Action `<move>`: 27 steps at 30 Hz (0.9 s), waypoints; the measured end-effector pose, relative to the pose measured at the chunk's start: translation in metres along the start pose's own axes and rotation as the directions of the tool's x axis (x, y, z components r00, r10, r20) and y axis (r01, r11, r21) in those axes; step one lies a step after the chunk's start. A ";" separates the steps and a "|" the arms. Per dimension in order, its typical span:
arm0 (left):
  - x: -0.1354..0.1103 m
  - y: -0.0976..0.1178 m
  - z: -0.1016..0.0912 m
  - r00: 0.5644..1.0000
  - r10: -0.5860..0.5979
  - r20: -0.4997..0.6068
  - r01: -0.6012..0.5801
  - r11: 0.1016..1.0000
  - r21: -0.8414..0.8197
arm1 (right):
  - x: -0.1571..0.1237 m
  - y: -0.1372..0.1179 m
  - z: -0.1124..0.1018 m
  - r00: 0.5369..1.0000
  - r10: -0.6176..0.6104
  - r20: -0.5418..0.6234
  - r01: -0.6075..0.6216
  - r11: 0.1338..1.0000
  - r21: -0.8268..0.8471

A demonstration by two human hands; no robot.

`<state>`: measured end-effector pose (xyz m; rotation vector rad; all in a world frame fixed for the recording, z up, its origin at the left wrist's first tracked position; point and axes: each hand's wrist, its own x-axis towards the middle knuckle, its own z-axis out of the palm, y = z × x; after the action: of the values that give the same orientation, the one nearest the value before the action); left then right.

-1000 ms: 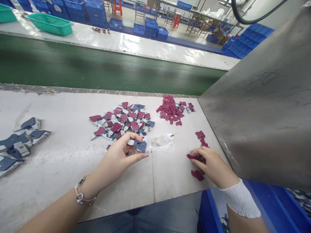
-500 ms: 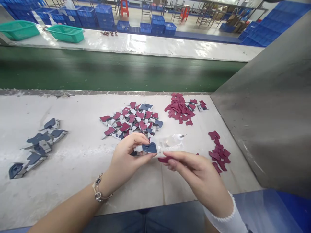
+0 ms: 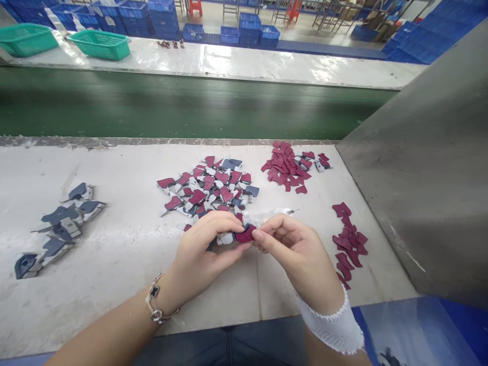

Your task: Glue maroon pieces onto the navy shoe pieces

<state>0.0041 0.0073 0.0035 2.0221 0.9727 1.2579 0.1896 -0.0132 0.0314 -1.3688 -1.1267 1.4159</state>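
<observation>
Between thumb and fingers, my left hand (image 3: 208, 244) grips a blue-and-grey plastic part (image 3: 225, 238). My right hand (image 3: 292, 249) pinches the edge of a maroon plate (image 3: 246, 234), which lies against the blue face of that part. Just behind my hands is a heap of blue-and-grey parts (image 3: 208, 182), many bearing maroon plates. A clear squeeze bottle (image 3: 269, 216) with a thin needle tip lies behind my right hand, partly hidden by it. Loose maroon plates (image 3: 348, 239) are scattered to the right of my right hand.
Farther back sits a pile of maroon plates (image 3: 284, 168). Several blue-and-grey parts (image 3: 61, 226) without maroon lie at the left. A metal panel (image 3: 427, 173) bounds the right side. Beyond the table runs a green belt (image 3: 171, 104), with green baskets (image 3: 99, 44) on the far ledge.
My right hand has moved left and brought the maroon plate onto the blue face of the part in my left hand. The view has shifted slightly.
</observation>
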 end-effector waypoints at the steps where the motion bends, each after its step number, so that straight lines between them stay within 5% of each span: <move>1: 0.000 0.000 0.000 1.000 0.007 -0.003 -0.007 1.000 0.007 | 0.000 0.000 0.000 1.000 0.004 0.004 -0.004 1.000 -0.006; 9: 0.000 0.000 -0.002 0.999 0.043 0.010 -0.042 0.998 -0.039 | 0.002 -0.005 -0.002 0.996 -0.017 0.083 0.022 0.998 -0.059; 27: -0.004 0.001 0.000 0.991 0.090 -0.095 -0.086 0.995 0.045 | -0.003 -0.019 0.013 0.955 -0.265 0.131 0.295 0.871 -0.392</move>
<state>0.0032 0.0031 0.0019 2.0715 0.9700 1.4056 0.1765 -0.0121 0.0501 -1.3680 -1.6695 1.0610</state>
